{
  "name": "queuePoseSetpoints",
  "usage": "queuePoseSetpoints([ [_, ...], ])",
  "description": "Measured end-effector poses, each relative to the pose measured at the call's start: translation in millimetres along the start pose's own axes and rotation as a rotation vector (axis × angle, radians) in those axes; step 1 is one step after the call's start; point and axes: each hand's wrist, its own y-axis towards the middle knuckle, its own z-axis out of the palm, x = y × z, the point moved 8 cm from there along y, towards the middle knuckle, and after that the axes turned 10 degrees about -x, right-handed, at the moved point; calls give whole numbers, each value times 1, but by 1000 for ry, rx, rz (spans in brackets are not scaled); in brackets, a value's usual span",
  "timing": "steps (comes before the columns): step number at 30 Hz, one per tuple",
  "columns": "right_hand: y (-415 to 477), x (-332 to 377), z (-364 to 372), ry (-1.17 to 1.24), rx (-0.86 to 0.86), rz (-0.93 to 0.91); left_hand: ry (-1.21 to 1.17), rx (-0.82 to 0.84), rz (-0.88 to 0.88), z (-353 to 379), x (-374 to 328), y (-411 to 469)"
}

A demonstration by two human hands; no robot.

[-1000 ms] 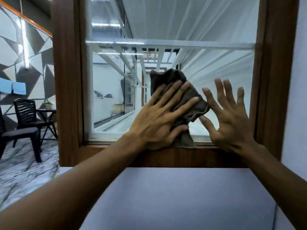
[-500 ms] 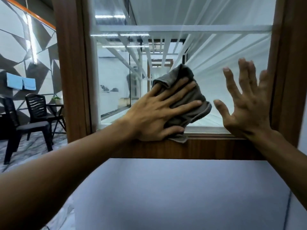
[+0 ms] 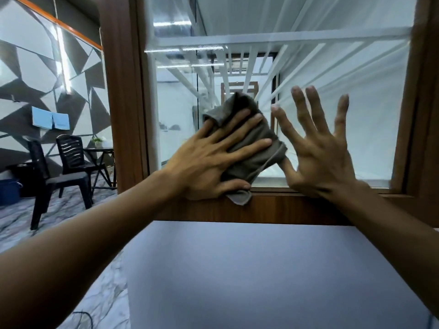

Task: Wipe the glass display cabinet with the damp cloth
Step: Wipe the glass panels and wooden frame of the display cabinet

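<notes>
Pressing with spread, flat fingers, the left hand [image 3: 209, 162] pins the cloth [image 3: 247, 141] just above the sill [image 3: 273, 206], one corner hanging over it. Soft, limp and light, the cloth likely bunches unless held under a broad palm. Right hand [image 3: 325, 155], splayed and holding nothing, is raised beside it at the glass [image 3: 375, 138], judged slick and fragile.
</notes>
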Motion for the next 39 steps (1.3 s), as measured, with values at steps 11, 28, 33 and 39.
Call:
queuePoseSetpoints([
  [11,-1,0,-2,21,-13,50,47,-66,-206,3,-6,12],
  [28,51,30,6,109,-77,80,74,-229,-666,-13,68,-13],
  [33,77,37,13,128,-100,129,3,-110,-665,5,21,-38],
  [39,74,32,11,139,-146,92,98,-205,-642,-15,88,-14],
])
